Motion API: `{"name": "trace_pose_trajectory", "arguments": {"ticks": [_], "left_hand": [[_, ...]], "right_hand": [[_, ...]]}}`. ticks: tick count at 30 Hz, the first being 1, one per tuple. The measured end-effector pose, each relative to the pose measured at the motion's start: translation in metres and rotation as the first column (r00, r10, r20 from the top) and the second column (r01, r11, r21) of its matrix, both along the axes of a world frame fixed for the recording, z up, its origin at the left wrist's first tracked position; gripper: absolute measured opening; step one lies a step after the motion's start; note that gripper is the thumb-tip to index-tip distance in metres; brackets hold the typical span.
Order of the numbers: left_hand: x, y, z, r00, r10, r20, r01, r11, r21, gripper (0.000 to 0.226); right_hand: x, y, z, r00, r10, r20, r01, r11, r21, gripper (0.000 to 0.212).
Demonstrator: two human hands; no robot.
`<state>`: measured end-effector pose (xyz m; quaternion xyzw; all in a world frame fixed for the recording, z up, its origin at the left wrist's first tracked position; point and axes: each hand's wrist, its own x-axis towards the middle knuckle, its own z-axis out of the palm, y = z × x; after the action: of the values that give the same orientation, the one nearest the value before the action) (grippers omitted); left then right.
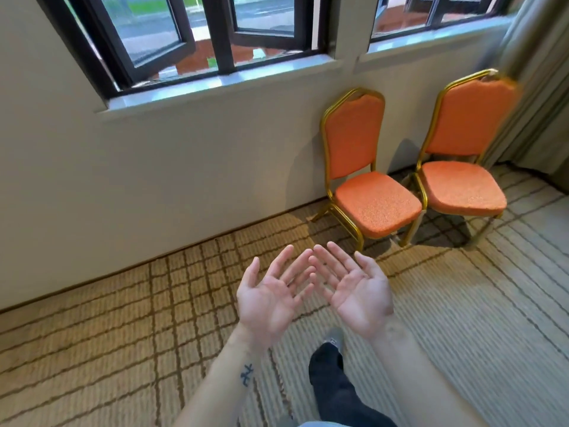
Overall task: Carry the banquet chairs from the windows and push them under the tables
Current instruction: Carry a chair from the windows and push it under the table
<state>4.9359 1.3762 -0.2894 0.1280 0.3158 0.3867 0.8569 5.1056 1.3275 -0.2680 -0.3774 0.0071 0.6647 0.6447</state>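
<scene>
Two banquet chairs with orange cushions and gold metal frames stand side by side against the wall under the windows. The nearer chair (pixel 369 192) is left of the farther chair (pixel 462 167). My left hand (pixel 271 300) and my right hand (pixel 354 294) are held out in front of me, palms up, fingers straight and spread, fingertips almost meeting. Both hands are empty and sit below and short of the nearer chair's front legs. No table is in view.
A cream wall with black-framed windows (pixel 184 41) and a pale sill (pixel 221 87) runs across the back. A beige curtain (pixel 542 87) hangs at the right beside the farther chair. Patterned carpet (pixel 123 334) covers the floor. My dark trouser leg and shoe (pixel 332 365) step forward.
</scene>
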Motion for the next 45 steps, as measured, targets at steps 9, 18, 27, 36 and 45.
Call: {"name": "trace_pose_trajectory", "arguments": {"ticks": [9, 18, 27, 36, 45], "left_hand": [[0.080, 0.186, -0.004, 0.995, 0.045, -0.084, -0.046, 0.999, -0.014, 0.069], [0.151, 0.336, 0.008, 0.996, 0.001, -0.086, -0.003, 1.000, -0.031, 0.068], [0.202, 0.505, -0.016, 0.991, -0.108, -0.075, 0.104, 0.993, -0.053, 0.067], [0.267, 0.670, 0.001, 0.948, -0.314, -0.057, 0.316, 0.948, 0.030, 0.066], [0.343, 0.731, -0.022, 0.933, -0.359, -0.031, 0.358, 0.933, -0.024, 0.067]], "right_hand": [[0.090, 0.199, -0.025, 0.998, -0.021, -0.064, 0.022, 1.000, 0.011, 0.051], [0.155, 0.338, -0.007, 1.000, -0.023, -0.002, 0.023, 0.999, 0.029, 0.049], [0.193, 0.484, -0.026, 0.990, -0.134, 0.050, 0.136, 0.990, -0.036, 0.050], [0.233, 0.600, -0.009, 0.943, -0.326, 0.066, 0.328, 0.944, -0.025, 0.050], [0.301, 0.659, -0.025, 0.932, -0.350, 0.096, 0.358, 0.931, -0.075, 0.050]]}}
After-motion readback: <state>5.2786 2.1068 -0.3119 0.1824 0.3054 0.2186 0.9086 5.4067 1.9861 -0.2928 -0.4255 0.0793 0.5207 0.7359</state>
